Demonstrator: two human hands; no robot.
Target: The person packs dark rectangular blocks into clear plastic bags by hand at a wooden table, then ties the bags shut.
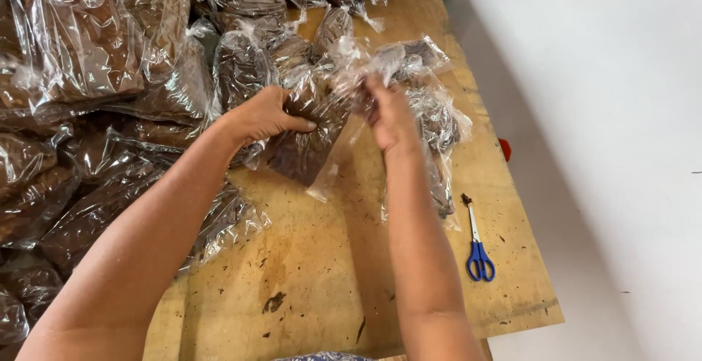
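Both hands grip one clear bag of dark brown stuff (pixel 311 138) above the table (pixel 307 273): left hand (pixel 259 116) clamps its body steady, right hand (pixel 391 116) pinches its loose mouth

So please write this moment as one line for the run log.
left hand: holds clear bag of brown material | right hand: pinches bag top | scissors: lying on wooden table

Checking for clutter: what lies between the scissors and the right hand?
In the head view, a clear bag of brown material lies between the scissors and right hand.
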